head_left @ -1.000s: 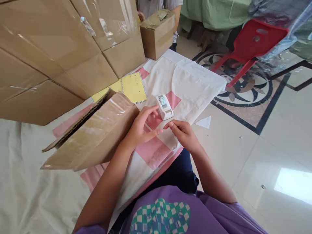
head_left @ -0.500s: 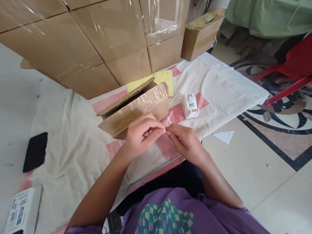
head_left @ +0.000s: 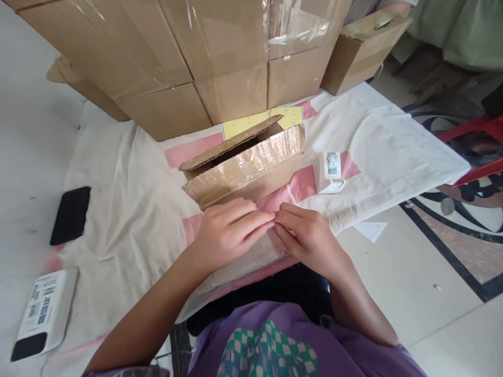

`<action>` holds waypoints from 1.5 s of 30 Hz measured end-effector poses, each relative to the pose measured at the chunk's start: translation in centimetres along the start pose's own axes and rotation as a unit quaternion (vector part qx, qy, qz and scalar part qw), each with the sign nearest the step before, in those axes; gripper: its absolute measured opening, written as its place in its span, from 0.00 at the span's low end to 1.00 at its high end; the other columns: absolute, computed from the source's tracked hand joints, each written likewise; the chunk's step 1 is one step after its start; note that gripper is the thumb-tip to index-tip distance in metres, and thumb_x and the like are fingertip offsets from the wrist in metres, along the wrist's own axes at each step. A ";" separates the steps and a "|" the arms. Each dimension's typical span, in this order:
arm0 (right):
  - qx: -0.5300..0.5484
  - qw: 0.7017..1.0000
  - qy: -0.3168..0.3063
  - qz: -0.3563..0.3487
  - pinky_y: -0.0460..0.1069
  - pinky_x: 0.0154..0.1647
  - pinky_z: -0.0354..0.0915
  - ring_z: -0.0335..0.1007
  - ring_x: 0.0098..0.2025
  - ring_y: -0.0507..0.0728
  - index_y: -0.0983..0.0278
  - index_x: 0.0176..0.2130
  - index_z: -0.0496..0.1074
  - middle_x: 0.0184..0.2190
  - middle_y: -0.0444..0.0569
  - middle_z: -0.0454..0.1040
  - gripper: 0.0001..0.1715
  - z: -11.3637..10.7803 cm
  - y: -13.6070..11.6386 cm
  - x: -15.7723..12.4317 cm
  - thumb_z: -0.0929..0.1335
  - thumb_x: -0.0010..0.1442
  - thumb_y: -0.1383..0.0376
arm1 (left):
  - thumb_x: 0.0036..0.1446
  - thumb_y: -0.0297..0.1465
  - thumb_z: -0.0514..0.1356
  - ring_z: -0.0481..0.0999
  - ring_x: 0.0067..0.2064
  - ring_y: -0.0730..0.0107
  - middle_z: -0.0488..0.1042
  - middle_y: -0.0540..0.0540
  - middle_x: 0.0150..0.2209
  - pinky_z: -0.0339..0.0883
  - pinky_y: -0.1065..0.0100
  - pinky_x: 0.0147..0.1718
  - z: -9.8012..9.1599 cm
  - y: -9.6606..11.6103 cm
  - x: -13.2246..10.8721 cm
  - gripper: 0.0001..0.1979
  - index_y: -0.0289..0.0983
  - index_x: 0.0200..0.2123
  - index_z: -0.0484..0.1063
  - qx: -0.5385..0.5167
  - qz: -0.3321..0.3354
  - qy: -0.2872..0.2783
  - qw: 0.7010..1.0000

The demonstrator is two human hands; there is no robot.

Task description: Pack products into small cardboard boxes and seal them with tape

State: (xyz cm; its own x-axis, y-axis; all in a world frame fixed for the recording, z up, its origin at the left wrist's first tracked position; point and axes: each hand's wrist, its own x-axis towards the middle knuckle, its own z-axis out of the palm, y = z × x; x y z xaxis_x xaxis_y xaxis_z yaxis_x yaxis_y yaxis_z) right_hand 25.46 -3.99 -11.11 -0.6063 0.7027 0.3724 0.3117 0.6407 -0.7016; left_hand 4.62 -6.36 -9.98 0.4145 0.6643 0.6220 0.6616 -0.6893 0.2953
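Observation:
My left hand [head_left: 231, 230] and my right hand [head_left: 304, 233] meet fingertip to fingertip above the front edge of the table. The fingers of both are pinched together, and whatever lies between them is too small or too hidden to make out. Just beyond my left hand stands a small cardboard box [head_left: 251, 180] with its top flaps partly raised and shiny tape on its side. To the right of that box, a white tape dispenser [head_left: 329, 173] rests on the cloth.
Large taped cartons [head_left: 231, 89] form a wall at the back. A yellow patterned sheet [head_left: 245, 124] lies before them. At the far right, a person's arm [head_left: 396, 9] is by another box [head_left: 361, 55]. A black phone-like object [head_left: 70, 214] and white device [head_left: 47, 309] lie left.
The view has shifted, so the table things appear further right. My left hand's fingers have straightened and closed together; the fingertips of both hands still meet.

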 end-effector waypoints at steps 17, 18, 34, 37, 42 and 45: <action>0.074 0.989 0.125 0.010 0.68 0.72 0.59 0.63 0.71 0.69 0.55 0.61 0.75 0.64 0.50 0.73 0.27 -2.7 9.6 13.9 0.73 0.66 0.50 | 0.64 0.24 0.65 0.69 0.25 0.71 0.72 0.52 0.26 0.61 0.65 0.23 -4.7 -1.2 1.1 0.07 0.44 0.38 0.76 0.073 -0.026 0.049 0.996; 0.086 0.988 0.124 0.014 0.68 0.73 0.58 0.64 0.70 0.69 0.56 0.57 0.78 0.63 0.51 0.74 0.24 -2.5 9.7 14.2 0.73 0.65 0.50 | 0.65 0.25 0.65 0.69 0.25 0.71 0.72 0.52 0.26 0.61 0.65 0.24 -5.0 -1.5 1.5 0.07 0.44 0.38 0.77 0.068 -0.030 0.049 0.996; 0.205 0.965 0.160 0.027 0.67 0.78 0.51 0.63 0.72 0.67 0.58 0.43 0.83 0.68 0.48 0.72 0.43 -1.0 11.5 12.7 0.56 0.68 0.31 | 0.62 0.37 0.70 0.61 0.21 0.77 0.66 0.51 0.20 0.54 0.69 0.21 -2.5 -9.8 11.7 0.08 0.40 0.33 0.83 -0.246 -0.302 -0.171 0.905; 0.209 0.963 0.167 0.032 0.66 0.77 0.54 0.65 0.71 0.66 0.59 0.42 0.83 0.66 0.50 0.74 0.45 -0.9 11.5 12.7 0.55 0.69 0.31 | 0.60 0.35 0.71 0.55 0.20 0.80 0.62 0.53 0.19 0.48 0.71 0.18 -1.6 -10.0 12.2 0.07 0.40 0.31 0.82 -0.278 -0.360 -0.202 0.867; 0.223 0.960 0.169 0.019 0.63 0.76 0.55 0.65 0.71 0.64 0.59 0.42 0.83 0.67 0.51 0.73 0.44 -0.8 11.8 12.6 0.55 0.70 0.32 | 0.61 0.36 0.71 0.51 0.19 0.80 0.62 0.52 0.20 0.44 0.71 0.18 -1.2 -10.4 12.7 0.07 0.40 0.33 0.82 -0.273 -0.419 -0.221 0.837; 0.217 0.963 0.161 0.014 0.64 0.76 0.54 0.64 0.71 0.64 0.58 0.44 0.82 0.68 0.50 0.72 0.44 -0.8 12.0 12.5 0.55 0.69 0.32 | 0.62 0.36 0.70 0.52 0.18 0.80 0.62 0.52 0.19 0.44 0.70 0.17 -1.2 -10.7 12.8 0.08 0.40 0.31 0.82 -0.281 -0.378 -0.217 0.855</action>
State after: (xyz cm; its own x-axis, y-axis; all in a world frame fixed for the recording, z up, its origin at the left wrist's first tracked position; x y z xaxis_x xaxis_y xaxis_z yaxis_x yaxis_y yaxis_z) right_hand 22.19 12.74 -14.38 -0.3212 0.8225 0.4694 -0.0526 0.4794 -0.8760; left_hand 2.10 9.15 -4.31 0.2755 0.9419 -0.1920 0.4888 0.0347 0.8717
